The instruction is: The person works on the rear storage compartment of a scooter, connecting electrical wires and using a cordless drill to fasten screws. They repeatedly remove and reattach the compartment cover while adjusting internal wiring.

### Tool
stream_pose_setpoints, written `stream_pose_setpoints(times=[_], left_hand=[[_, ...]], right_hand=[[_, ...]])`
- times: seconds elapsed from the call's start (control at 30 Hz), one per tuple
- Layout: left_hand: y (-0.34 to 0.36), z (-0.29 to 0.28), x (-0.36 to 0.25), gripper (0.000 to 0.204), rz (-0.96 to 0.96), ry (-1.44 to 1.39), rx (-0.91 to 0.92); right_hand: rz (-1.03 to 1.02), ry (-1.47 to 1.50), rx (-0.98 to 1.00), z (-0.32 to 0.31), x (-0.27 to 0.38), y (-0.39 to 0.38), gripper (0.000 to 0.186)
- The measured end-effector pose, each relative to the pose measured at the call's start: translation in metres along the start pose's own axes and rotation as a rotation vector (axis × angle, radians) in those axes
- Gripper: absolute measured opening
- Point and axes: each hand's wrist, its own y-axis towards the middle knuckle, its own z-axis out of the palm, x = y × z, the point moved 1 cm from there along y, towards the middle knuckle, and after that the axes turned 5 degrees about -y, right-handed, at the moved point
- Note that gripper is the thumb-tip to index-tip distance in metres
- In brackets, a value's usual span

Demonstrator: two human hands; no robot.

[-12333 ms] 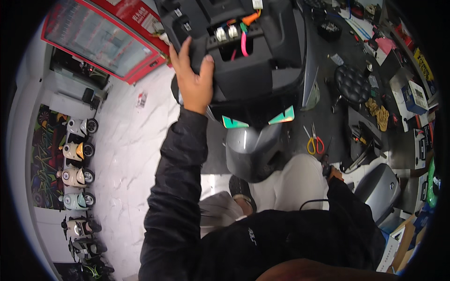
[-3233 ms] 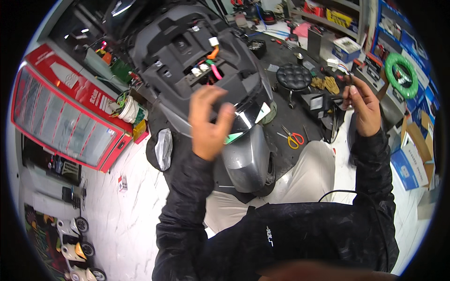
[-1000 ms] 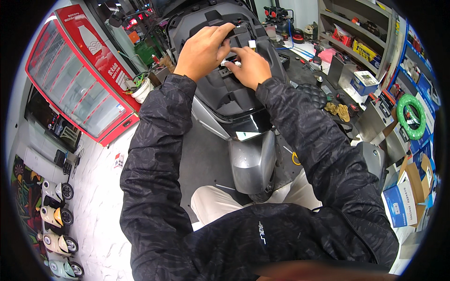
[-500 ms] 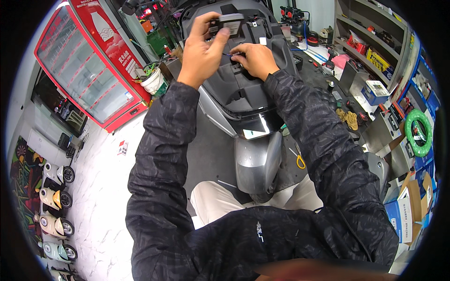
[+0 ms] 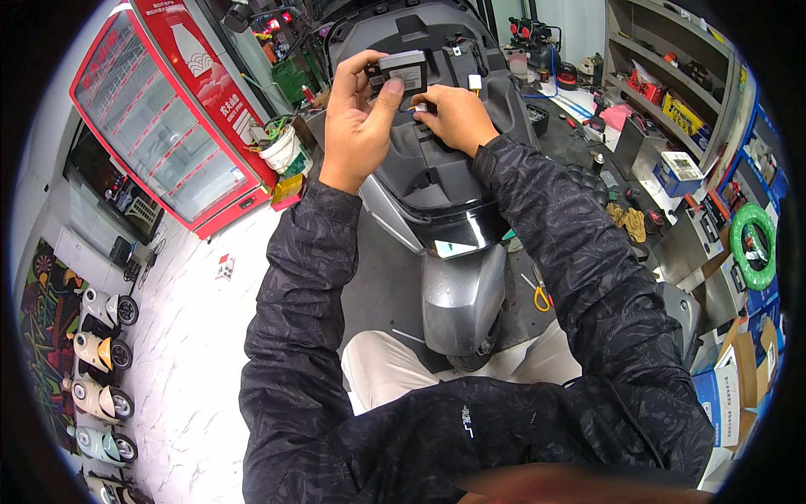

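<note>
My left hand (image 5: 357,130) grips a small flat black box (image 5: 405,70) with a pale label, thumb on the near face and fingers behind. Just right of it, my right hand (image 5: 457,119) is closed in a pinch on a small white connector (image 5: 421,107) with thin wire beside it. Both hands are over the dark plastic body (image 5: 430,181) of a scooter with its upper cover off. A separate white plug (image 5: 475,82) sticks up from the body beyond my right hand. Below is the scooter's grey front fender (image 5: 457,294), between my knees.
Yellow-handled scissors (image 5: 541,298) lie on the floor right of the fender. A red glass-door fridge (image 5: 201,223) and a white bucket (image 5: 281,153) stand at left. Tools, gloves (image 5: 625,220) and a grey shelf (image 5: 655,109) are at right, with a green ring-shaped coil (image 5: 752,246).
The black box has come lower and its labelled face has tilted toward me. My right hand has shifted slightly down, and the white connector now shows at its fingertips.
</note>
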Motion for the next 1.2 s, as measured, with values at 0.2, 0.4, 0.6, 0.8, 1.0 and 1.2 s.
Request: stream_pose_setpoints(times=[0.2,0.4,0.6,0.8,1.0,1.2], left_hand=[[-0.010,-0.006,0.000,0.041,-0.057,-0.035,-0.050],[-0.010,-0.008,0.002,0.040,-0.042,-0.006,-0.066],[-0.019,-0.002,0.015,0.041,-0.044,-0.037,-0.131],[-0.029,0.001,0.036,0.045,-0.115,-0.125,-0.323],[-0.026,-0.001,0.051,0.044,-0.067,-0.065,-0.311],[-0.038,-0.002,0.053,0.026,-0.061,0.581,-0.197]], right_hand=[[-0.115,-0.015,0.011,0.005,-0.001,-0.002,0.031],[-0.086,-0.237,-0.080,0.003,0.003,-0.005,0.019],[0.001,-0.221,-0.116,0.007,0.003,-0.004,0.018],[-0.100,-0.313,-0.154,0.008,0.003,-0.004,0.016],[-0.044,-0.349,-0.163,0.002,0.004,-0.007,0.015],[0.105,-0.187,-0.118,0.001,0.002,-0.005,0.016]])
